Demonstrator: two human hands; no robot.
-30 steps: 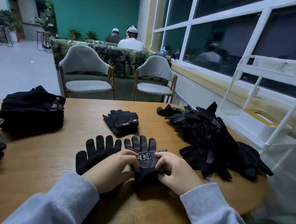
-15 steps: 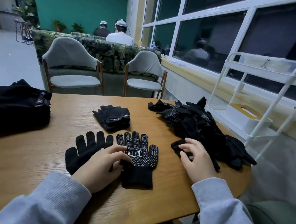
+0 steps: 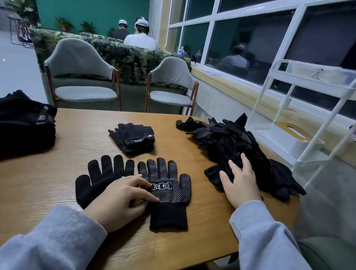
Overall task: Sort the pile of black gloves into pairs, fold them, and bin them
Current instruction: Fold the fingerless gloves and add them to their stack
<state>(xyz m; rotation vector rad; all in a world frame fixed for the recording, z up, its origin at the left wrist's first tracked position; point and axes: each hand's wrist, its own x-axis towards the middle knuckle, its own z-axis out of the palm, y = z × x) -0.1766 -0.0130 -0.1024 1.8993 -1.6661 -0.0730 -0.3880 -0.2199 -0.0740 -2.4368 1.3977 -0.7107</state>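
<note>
Head view: since half a second ago my right hand (image 3: 241,182) has gone further into the pile of black gloves (image 3: 234,146) at the right of the wooden surface (image 3: 74,129); before, it touched only the near edge. Its grip is wide, fingers straight and spread on the fabric, holding nothing. My left hand (image 3: 121,200) has not moved off the two flat gloves. Its fingers are loosely bent, fingertips (image 3: 154,199) on the dotted glove (image 3: 168,193), palm over the cuff end of the plain glove (image 3: 100,176); nothing is pinched. Both gloves lie side by side, fingers pointing away from me.

Folded pair (image 3: 134,138) sits beyond them, mid-surface. Stack of black items (image 3: 19,124) at far left. White rack (image 3: 309,121) stands beside the surface on the right, just behind the pile. Two grey chairs (image 3: 83,76) beyond the far edge.
</note>
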